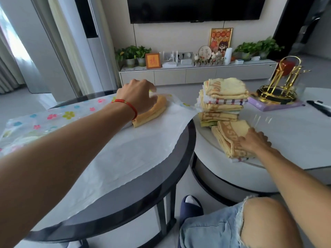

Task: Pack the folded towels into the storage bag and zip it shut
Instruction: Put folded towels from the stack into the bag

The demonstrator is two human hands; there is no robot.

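From the head camera, the storage bag (pixel 111 151) lies flat across a round dark glass table (pixel 180 158), a thin crinkled sheet of translucent white plastic whose far-left part is printed with small coloured flowers, its near edge wavy and hanging slightly past the table rim. The left hand (pixel 138 97), with a red cord bracelet (pixel 128 106) at the wrist, reaches over the far part of the bag with fingers curled down onto a folded yellow towel (pixel 152 113), a soft terry roll with a rounded fold; it appears to grip the towel's far end, and whether the towel sits inside the bag or only on top of it cannot be told. Just to the right, on a lower white round table (pixel 295 133) with a smooth glossy top, stands a stack of folded towels (pixel 223 99), mostly pale yellow terry with orange woven bands, one layer white with a coloured check. In front of the stack and touching its base lies a second yellow folded towel (pixel 231 138) with an orange lettered band, a checked one peeking out beneath it. The right hand (pixel 254 142) rests on this towel's near-right edge, fingers bent over the cloth as if pinching it. Further back on the white table stand a gold wire rack (pixel 279 83) on a lilac flat box (pixel 275 105) and a black marker (pixel 318 106)
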